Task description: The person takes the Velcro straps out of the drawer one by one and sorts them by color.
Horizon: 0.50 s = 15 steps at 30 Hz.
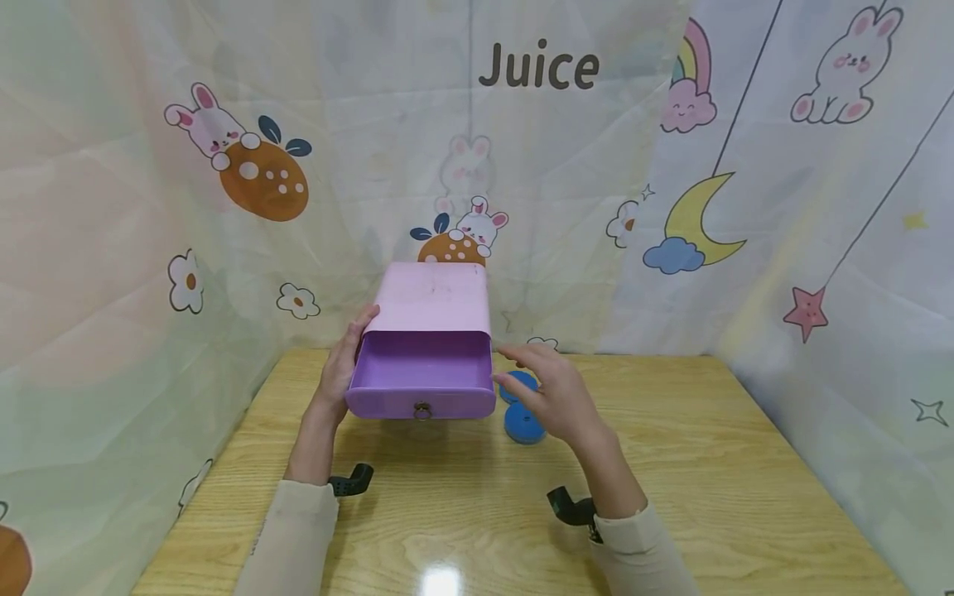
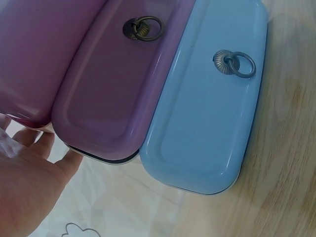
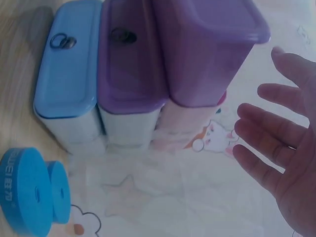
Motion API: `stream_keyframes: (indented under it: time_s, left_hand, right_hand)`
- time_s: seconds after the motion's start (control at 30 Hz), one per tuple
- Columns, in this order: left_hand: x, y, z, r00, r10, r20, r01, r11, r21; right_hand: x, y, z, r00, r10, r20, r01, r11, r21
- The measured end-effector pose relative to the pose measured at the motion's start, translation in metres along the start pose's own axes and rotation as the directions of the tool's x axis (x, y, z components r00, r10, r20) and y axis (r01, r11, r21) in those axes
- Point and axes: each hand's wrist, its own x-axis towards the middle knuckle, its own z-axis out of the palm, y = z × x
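Note:
A small drawer unit stands stacked in tiers, with a pink casing [image 1: 432, 298] on top. Its purple drawer [image 1: 421, 403] is pulled out and shows a bare inside and a ring pull. Below it, in the left wrist view, are a closed purple drawer [image 2: 106, 94] and a closed light blue drawer [image 2: 197, 113]. My left hand [image 1: 339, 368] rests against the stack's left side, fingers extended along it. To the right of the pulled-out drawer, my right hand [image 1: 555, 397] is held with fingers spread and holds nothing; the right wrist view shows its fingers apart from the drawer.
Two blue rolls, a nearer roll [image 1: 525, 424] and a farther roll [image 1: 516, 386], lie on the wooden table [image 1: 462, 513] right of the stack, below my right hand. A printed cloth [image 1: 551, 199] hangs behind and at both sides.

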Motion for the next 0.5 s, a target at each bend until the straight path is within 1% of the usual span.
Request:
stream_keyframes:
  time_s: [0.2,0.37,0.5]
  left_hand:
    - [-0.001,-0.001,0.0,1.0,-0.006,-0.001,0.006,1.0,0.003]
    - [0.0,-0.001,0.0,1.0,-0.005,-0.002,0.005,1.0,0.008]
    - [-0.001,0.0,0.0,1.0,-0.005,-0.004,0.005,1.0,0.008]
  right_hand:
    - [0.001,-0.017,0.001,0.995,-0.095,-0.021,0.095,0.995,0.012]
    - [0.003,-0.031,0.005,0.982,-0.186,-0.034,0.187,0.982,0.012]
    - [0.003,-0.041,0.01,0.968,-0.243,-0.054,0.244,0.97,0.013]
